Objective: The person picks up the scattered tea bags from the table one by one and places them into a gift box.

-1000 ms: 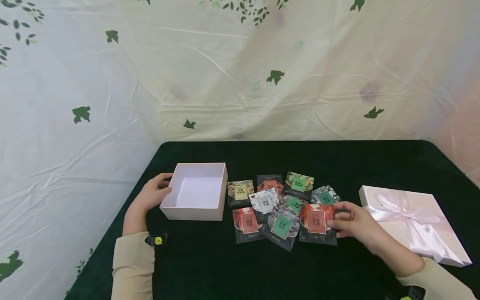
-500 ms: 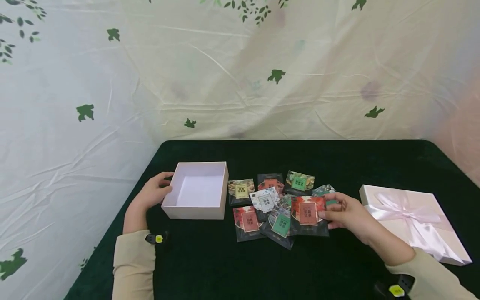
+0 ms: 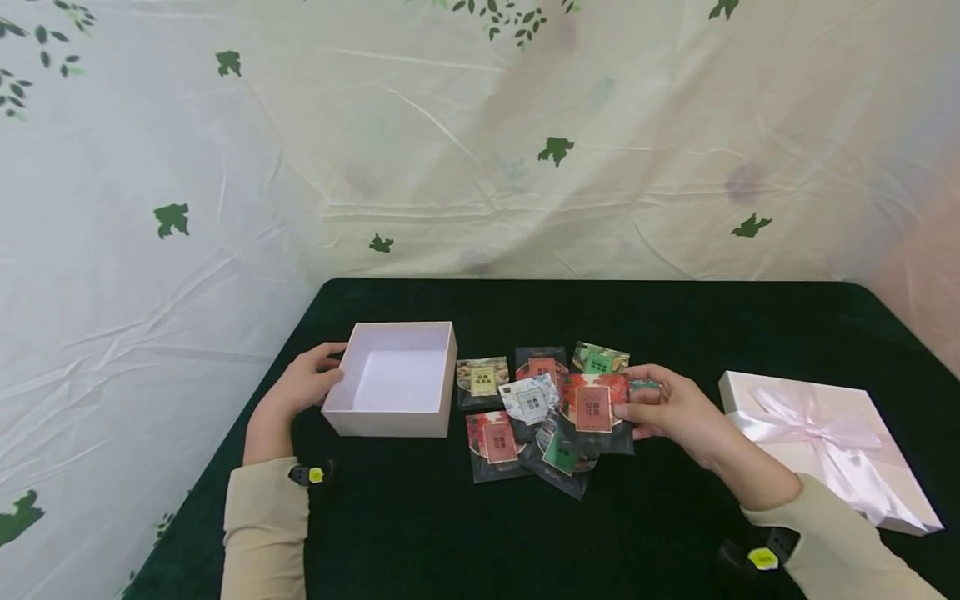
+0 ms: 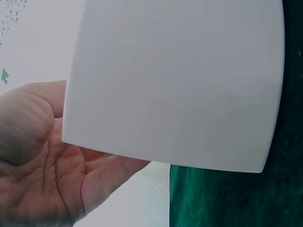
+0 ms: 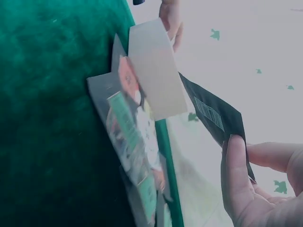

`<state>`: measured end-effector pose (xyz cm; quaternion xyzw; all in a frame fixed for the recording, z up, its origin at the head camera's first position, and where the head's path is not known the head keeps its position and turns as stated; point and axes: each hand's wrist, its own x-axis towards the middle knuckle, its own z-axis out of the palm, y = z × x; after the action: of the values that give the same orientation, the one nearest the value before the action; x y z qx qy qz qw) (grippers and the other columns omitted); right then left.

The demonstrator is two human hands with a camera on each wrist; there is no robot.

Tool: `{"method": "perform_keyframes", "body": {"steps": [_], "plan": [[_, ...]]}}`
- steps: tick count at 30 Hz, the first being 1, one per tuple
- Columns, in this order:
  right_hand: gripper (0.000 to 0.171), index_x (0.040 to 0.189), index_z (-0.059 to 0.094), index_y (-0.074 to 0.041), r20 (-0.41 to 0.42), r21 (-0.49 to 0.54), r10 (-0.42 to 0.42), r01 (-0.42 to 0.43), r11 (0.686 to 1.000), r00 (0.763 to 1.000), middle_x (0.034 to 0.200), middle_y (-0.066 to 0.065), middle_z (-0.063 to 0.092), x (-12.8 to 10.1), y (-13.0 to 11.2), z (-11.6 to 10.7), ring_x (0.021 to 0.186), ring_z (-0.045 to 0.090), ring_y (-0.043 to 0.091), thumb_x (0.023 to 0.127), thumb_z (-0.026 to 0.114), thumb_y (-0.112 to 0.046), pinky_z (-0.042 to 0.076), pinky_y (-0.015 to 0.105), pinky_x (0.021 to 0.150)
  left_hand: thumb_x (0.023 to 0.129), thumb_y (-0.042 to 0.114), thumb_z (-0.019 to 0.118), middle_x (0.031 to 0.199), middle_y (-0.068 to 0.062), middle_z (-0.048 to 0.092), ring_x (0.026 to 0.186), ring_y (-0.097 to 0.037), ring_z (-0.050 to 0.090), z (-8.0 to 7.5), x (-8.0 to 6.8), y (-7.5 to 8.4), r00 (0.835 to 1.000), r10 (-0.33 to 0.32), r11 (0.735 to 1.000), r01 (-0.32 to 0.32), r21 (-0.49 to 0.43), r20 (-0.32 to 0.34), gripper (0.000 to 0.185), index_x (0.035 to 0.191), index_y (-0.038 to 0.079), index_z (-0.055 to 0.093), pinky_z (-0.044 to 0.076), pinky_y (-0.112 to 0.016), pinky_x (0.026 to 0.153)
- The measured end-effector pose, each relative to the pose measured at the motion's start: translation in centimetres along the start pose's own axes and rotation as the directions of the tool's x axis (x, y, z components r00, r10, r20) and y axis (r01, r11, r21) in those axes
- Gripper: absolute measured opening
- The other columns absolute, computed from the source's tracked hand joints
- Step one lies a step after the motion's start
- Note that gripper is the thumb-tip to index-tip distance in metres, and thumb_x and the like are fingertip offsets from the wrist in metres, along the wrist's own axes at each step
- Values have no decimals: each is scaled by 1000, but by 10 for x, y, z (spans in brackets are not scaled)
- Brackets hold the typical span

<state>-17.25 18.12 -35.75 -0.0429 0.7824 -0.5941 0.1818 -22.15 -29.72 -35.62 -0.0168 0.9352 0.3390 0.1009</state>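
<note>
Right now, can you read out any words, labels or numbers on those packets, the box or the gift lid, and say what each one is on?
None can be read.
Red packet pinched by the right hand: square label with characters, too small to read.
Its black back: a printed strip, blurred.
Packets on the green cloth: square labels, too small.
White open box touched by the left hand: no text.
Pink ribboned lid: no text.
</note>
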Motion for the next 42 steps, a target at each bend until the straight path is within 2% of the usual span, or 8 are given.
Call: {"method": "perform_keyframes", "body": {"steps": [5, 12, 20, 34, 38, 42], "plan": [[64, 140, 30, 3, 23, 8, -39, 39, 999, 999, 106, 10, 67, 6, -13, 10, 83, 65, 12, 90, 65, -16, 57, 28, 72, 98, 15, 43, 139, -32, 38, 116, -44, 48, -2, -1, -3, 1000, -5, 1000, 5, -14, 4, 52, 147, 5, 30, 51, -52, 89], [61, 138, 32, 4, 64, 19, -113, 112, 993, 991, 108, 16, 67, 16, -22, 26, 84, 65, 13, 90, 65, -13, 57, 30, 71, 98, 15, 42, 138, -32, 39, 115, -44, 49, -3, -4, -6, 1000, -12, 999, 13, -34, 14, 51, 147, 5, 30, 52, -51, 87], [58, 137, 35, 1, 60, 23, -118, 117, 993, 991, 106, 16, 66, 27, -29, 38, 84, 65, 15, 90, 65, -14, 57, 31, 71, 98, 15, 42, 137, -32, 40, 114, -44, 50, -1, -2, -2, 1000, 10, 1000, -10, -18, 3, 50, 146, 5, 32, 53, -50, 85], [53, 136, 38, -3, 24, 25, -148, 147, 989, 989, 110, 20, 65, 48, -61, 53, 77, 65, 15, 90, 64, -10, 57, 31, 70, 98, 15, 42, 137, -32, 40, 114, -44, 50, -3, 0, -3, 1000, 10, 999, -10, -52, 13, 50, 146, 5, 31, 53, -51, 86], [52, 135, 40, -7, 22, 30, -141, 140, 990, 990, 111, 20, 65, 57, -67, 59, 72, 65, 15, 90, 64, -11, 54, 29, 59, 99, 15, 43, 138, -32, 39, 116, -44, 49, -4, 0, -4, 1000, 13, 998, -12, -67, 22, 51, 147, 6, 30, 52, -53, 86], [50, 135, 42, -8, 21, 36, -142, 141, 989, 990, 111, 20, 65, 67, -70, 66, 73, 66, 15, 90, 65, -10, 56, 31, 61, 99, 16, 44, 139, -32, 38, 118, -45, 48, -4, 0, -4, 999, 23, 996, -19, -85, 38, 51, 147, 6, 29, 53, -52, 86]]}}
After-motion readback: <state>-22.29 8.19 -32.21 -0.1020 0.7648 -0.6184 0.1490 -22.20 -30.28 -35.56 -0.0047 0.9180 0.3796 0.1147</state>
